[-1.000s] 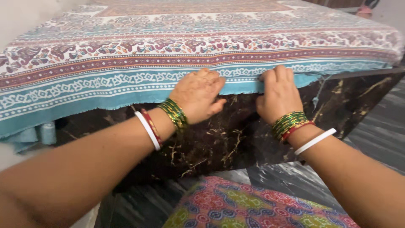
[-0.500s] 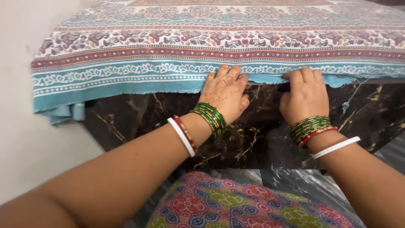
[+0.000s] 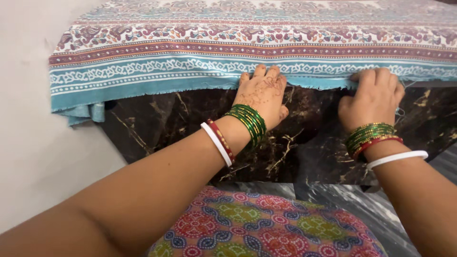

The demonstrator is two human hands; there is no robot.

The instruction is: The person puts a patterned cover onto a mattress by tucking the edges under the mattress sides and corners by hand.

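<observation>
Against the dark marble side (image 3: 157, 123), left hand (image 3: 262, 97) lying flat with fingers tucking under the cloth (image 3: 190, 71) edge, right hand (image 3: 373, 97) gripping the hem.

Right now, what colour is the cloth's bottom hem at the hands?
Plain teal-blue hem, with a white block-print band above it; seen in the head view.

A plain pale wall (image 3: 33, 143) fills the left of the frame. A dark, gold-veined marble panel (image 3: 157, 123) occupies the centre. Grey streaked floor (image 3: 352, 204) lies at lower right.
</observation>
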